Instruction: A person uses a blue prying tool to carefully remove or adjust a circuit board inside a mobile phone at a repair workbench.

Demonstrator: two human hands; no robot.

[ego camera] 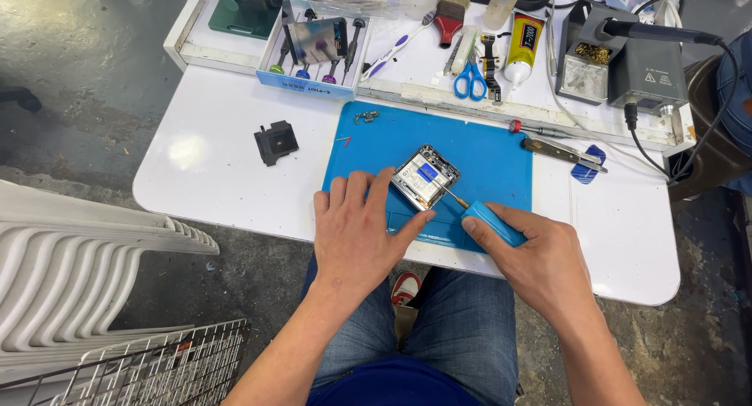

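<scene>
blue mat point(486, 151) carried opened device point(424, 176); left hand point(362, 230) lay flat, steadying it; right hand point(540, 253) gripped blue-handled screwdriver point(489, 222), tip at device's edge. risk: tip slipping, gouging internals, scattering loose screws point(365, 117).

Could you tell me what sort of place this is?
Probably a small electronics repair bench: an opened silver device on a blue work mat, a grey soldering station, and a rack of small screwdrivers.

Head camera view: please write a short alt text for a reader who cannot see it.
Seen from above, a left hand steadies an opened small device on a blue mat, while the right hand holds a blue-handled screwdriver with its tip at the device. Scissors, a brush and other tools lie behind on the white table.
</scene>
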